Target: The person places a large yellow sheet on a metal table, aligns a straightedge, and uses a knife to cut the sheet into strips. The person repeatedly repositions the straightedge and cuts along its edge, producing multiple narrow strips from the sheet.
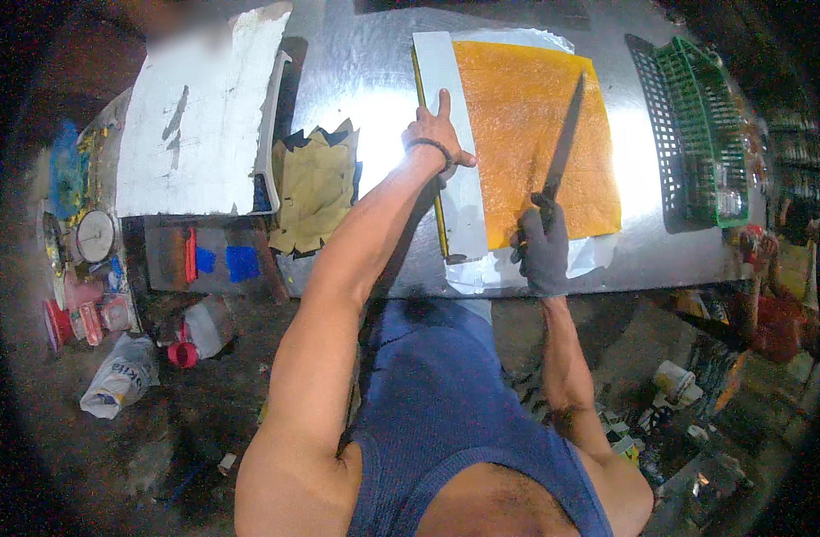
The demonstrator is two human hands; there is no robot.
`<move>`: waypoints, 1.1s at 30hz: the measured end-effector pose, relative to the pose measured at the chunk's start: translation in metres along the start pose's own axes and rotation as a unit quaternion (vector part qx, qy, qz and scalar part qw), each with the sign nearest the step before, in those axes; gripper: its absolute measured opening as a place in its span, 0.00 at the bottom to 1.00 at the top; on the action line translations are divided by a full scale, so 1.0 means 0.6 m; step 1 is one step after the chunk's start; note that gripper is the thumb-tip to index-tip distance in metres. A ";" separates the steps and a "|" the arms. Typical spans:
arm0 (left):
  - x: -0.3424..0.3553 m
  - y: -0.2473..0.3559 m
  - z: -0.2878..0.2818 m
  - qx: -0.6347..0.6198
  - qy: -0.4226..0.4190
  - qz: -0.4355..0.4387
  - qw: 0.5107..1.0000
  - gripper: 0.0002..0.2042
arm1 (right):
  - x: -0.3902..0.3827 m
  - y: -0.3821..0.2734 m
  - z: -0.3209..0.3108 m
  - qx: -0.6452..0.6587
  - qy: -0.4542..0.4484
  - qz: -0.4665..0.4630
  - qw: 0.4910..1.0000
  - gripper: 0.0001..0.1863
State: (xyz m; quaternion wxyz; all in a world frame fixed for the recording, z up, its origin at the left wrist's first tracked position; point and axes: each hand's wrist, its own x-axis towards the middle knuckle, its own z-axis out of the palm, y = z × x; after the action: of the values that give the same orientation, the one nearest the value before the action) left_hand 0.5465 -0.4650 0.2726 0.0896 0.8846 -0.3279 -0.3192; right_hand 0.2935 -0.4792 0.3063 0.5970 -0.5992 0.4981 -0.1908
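Note:
An orange-yellow, glossy slab-like sheet (522, 116) lies on a silvery wrapping sheet (593, 259) on the metal table. Along its left edge runs a long flat grey strip (466, 210) with a yellow edging. My left hand (435, 139), bare with a dark beaded bracelet, presses on this strip with its fingers spread. A dark glove covers my right hand (544, 251), which is closed round the handle of a long knife (567, 139). The blade points away from me, over the right part of the orange sheet; whether it touches the sheet I cannot tell.
Left of my left arm lie ragged olive-brown sheets (316, 188), beside a large white board (199, 125). A green plastic basket (705, 134) stands at the table's right. On the floor lie a white bag (121, 376) and a red cup (182, 352).

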 end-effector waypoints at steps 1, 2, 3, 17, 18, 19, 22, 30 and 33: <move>0.000 0.002 -0.005 0.014 -0.007 0.000 1.000 0.71 | 0.004 0.004 0.001 0.010 -0.032 0.003 0.999 0.13; -0.001 0.004 -0.008 0.013 -0.013 0.001 1.000 0.72 | 0.006 0.013 0.005 -0.018 -0.029 0.026 0.999 0.14; -0.002 0.005 -0.010 0.011 -0.013 0.001 1.000 0.72 | 0.008 0.024 0.008 -0.046 -0.034 0.050 0.997 0.14; -0.001 0.000 -0.002 -0.030 -0.005 0.015 0.999 0.73 | -0.028 0.059 0.022 -0.277 -0.067 0.075 0.956 0.21; -0.002 0.000 -0.002 -0.030 -0.005 0.018 0.999 0.73 | -0.030 0.055 0.022 -0.271 -0.067 0.077 0.957 0.21; -0.002 0.000 -0.001 -0.029 -0.003 0.018 0.999 0.73 | -0.031 0.053 0.023 -0.259 -0.063 0.073 0.961 0.20; 0.001 -0.001 0.000 -0.037 -0.008 0.019 0.999 0.73 | -0.037 0.055 0.027 -0.169 -0.085 0.151 0.970 0.18; 0.016 -0.004 0.013 -0.003 0.010 0.023 1.000 0.74 | -0.043 0.090 0.037 -0.034 -0.081 0.164 0.983 0.15; 0.017 -0.005 0.013 -0.003 0.009 0.027 1.000 0.74 | -0.042 0.102 0.041 -0.005 -0.070 0.147 0.987 0.15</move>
State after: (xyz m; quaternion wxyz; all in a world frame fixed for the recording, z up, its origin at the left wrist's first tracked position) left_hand 0.5489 -0.4689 0.2602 0.1043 0.8779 -0.3502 -0.3096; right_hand 0.2800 -0.4328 0.2549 0.6488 -0.5349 0.5384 -0.0558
